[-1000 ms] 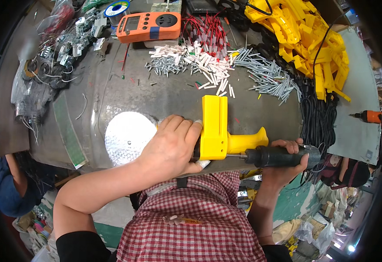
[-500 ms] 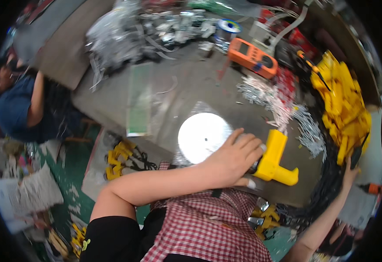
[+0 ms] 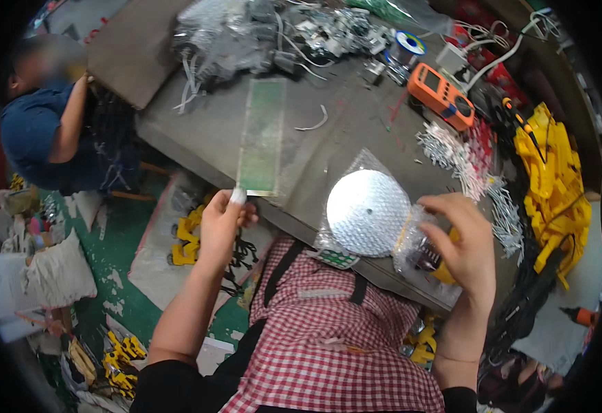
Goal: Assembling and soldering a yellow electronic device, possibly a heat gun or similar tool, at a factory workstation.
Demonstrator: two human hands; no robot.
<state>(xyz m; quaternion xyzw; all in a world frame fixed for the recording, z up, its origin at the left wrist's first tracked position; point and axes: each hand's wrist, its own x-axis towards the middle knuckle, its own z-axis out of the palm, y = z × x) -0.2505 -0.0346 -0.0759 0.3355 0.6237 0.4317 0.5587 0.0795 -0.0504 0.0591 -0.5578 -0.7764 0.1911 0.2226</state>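
My left hand (image 3: 222, 224) is at the table's front edge, at the lower end of a long green strip (image 3: 261, 138). Its fingers are curled, the thumb has a white cover, and whatever lies between them is hidden. Fingers bent and apart, my right hand (image 3: 463, 241) hovers over or touches the clear bubble wrap (image 3: 408, 234). Beneath it, partly covered, is a yellow housing (image 3: 444, 272) with a dark part. A round silvery disc (image 3: 368, 213) with a small central hole lies beside it, and a green circuit board (image 3: 337, 257) peeks out below.
Toward the back lie an orange multimeter (image 3: 441, 96), a solder spool (image 3: 410, 44) and a heap of plastic bags (image 3: 229, 45). Wire bundles (image 3: 452, 155) and yellow housings (image 3: 552, 186) fill the right side. A co-worker (image 3: 39, 124) sits at the left.
My left hand has left the yellow housing and moved left to the green strip. My right hand has come from the far right pile to the bubble wrap. The view has shifted.
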